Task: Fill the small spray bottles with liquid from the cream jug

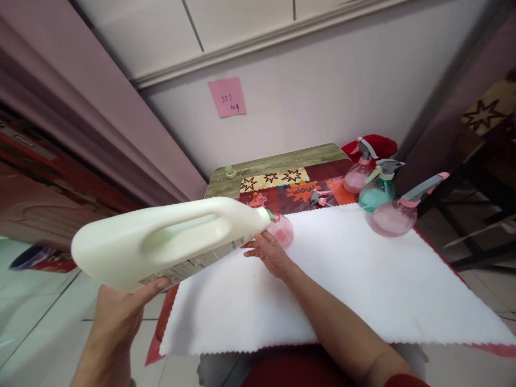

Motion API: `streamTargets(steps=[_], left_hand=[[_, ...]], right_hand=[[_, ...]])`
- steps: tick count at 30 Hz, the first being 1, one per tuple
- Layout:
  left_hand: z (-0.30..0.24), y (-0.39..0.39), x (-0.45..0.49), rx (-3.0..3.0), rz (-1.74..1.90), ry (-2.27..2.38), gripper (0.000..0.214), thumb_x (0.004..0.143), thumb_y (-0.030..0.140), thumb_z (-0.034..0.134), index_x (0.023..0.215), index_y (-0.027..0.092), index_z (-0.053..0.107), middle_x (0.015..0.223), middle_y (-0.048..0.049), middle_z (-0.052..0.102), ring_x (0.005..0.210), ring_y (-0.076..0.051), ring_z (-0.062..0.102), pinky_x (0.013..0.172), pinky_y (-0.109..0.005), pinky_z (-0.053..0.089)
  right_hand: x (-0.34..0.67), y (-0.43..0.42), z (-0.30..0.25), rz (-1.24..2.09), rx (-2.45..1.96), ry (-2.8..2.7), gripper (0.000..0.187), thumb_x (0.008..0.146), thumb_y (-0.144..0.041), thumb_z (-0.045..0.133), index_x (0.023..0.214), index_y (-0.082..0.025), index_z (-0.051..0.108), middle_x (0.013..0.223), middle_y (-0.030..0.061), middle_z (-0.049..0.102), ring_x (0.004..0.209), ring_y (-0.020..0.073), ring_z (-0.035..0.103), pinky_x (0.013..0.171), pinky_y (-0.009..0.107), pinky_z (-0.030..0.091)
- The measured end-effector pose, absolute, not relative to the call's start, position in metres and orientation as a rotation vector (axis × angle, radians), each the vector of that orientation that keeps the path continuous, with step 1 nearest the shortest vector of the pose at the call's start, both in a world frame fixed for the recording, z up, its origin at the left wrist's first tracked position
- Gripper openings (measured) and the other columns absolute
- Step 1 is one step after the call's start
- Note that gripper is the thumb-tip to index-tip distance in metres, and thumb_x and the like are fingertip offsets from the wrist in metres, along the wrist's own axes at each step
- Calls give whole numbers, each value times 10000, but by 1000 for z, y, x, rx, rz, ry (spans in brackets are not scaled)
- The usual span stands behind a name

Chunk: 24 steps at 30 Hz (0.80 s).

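A large pale-green detergent jug (pixel 121 242) lies tilted on its side in the air, its neck pointing right. My left hand (pixel 119 317) grips it from below near its base, thumb over the label. At the neck, my right hand (pixel 268 250) pinches the jug from underneath, its other fingers partly spread. The jug's green spout meets the mouth of a clear pink bottle (pixel 285 231) standing on the white cloth (pixel 322 290). Pink liquid shows inside that bottle; the jug and my right hand partly hide it.
A loose spray head (pixel 319 200) lies behind the cloth, and a green cap (pixel 230 172) sits at the table's back left. To the right stand a pink spray bottle (pixel 355 180), a green one (pixel 377 194) and a larger pink one (pixel 393 219). A wall (pixel 290 97) rises behind.
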<state>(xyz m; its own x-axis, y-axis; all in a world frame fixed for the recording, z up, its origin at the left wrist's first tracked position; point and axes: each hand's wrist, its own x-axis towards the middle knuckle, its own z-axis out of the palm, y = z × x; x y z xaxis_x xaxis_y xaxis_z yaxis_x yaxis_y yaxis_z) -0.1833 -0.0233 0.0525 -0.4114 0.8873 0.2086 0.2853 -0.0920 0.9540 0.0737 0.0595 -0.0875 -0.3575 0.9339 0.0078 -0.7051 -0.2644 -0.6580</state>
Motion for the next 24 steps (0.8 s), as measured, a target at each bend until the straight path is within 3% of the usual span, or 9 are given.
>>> streamTargets(steps=[11,15,24], left_hand=[[57,-23,-175,1281,1561,1596,725,495,159,949,1188,185,741,1059,-71,788,914,-247,734,867,-346,611],[58,-22,-175,1281,1572,1612,685,486,159,952,1142,189,757,1027,-54,792,904,-233,729,923,-354,591],[59,-23,-171,1288,1573,1638,711,463,190,953,1144,182,749,1081,-80,780,966,-286,725,906,-404,603]], right_hand=[[75,59,-86,1840,-462,-705,536,758,-623,798,1136,-262,680,1067,45,719,924,193,717,747,315,586],[75,59,-85,1840,-461,-698,528,753,-622,803,1122,-262,686,1067,44,718,920,192,715,746,314,587],[75,59,-84,1847,-470,-697,560,736,-632,809,1129,-256,677,1079,53,721,921,199,711,747,323,590]])
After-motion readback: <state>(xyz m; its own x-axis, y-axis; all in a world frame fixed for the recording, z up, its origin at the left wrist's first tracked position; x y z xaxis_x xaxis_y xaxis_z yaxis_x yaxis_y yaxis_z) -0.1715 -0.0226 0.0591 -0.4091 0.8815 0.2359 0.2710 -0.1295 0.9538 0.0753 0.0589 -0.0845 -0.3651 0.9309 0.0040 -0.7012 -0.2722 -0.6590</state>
